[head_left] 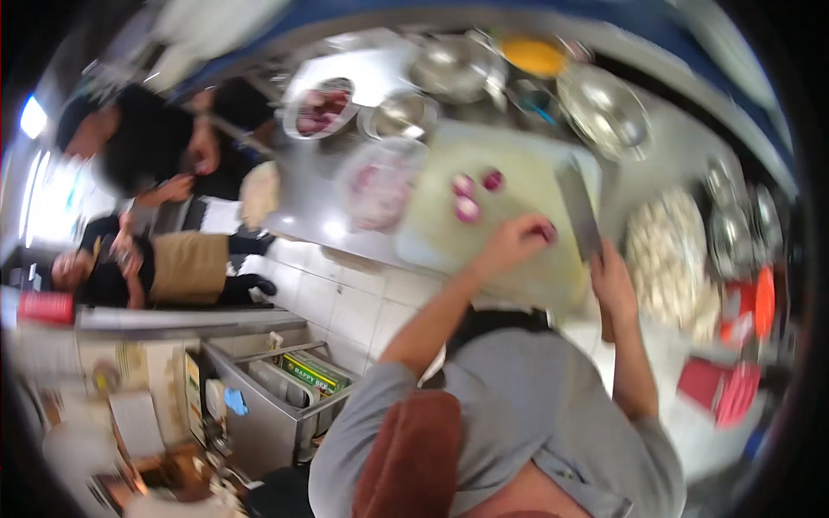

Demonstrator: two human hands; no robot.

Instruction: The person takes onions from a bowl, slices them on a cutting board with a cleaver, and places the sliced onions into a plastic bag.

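Purple onion (547, 231) touches left hand (515, 243), apart from right hand (612, 280).

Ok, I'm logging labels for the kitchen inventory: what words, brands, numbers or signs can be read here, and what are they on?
"HAPPY BEE": on the green box.
Too blurred to read: any print on the white paper sheet and on the red item at far left.

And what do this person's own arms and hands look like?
The grey sleeves are short, ending near the elbows, with bare forearms below. The left hand and right hand look ungloved, and I see no bracelet or watch, though the blur could hide small details.
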